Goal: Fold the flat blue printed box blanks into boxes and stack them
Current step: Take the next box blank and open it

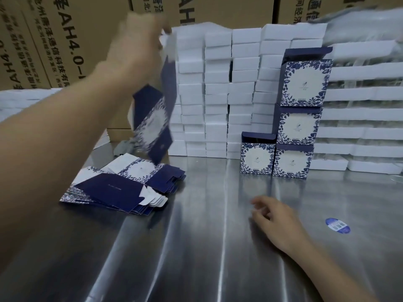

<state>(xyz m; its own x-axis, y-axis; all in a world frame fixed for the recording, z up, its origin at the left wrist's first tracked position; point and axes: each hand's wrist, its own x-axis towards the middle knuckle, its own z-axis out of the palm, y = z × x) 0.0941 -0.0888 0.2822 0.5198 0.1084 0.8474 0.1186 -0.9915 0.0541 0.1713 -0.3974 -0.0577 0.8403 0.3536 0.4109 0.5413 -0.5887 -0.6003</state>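
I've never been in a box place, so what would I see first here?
First, the left hand up high on the left, holding a flat blue blank that dangles over the pile of blanks on the shiny table. Next, the folded blue flowery boxes stacked on the right, three high with one more beside them, in front of a big wall of white boxes.

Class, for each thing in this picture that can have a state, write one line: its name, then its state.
left hand: raised, pinches a blank's top edge.
held blank: not yet folded, hangs in the air.
pile of blanks: flat, fanned out on the table.
folded boxes: four assembled; three stacked, one beside.
right hand: relaxed, holds nothing, low over the table.
sticker: lies flat on the table.
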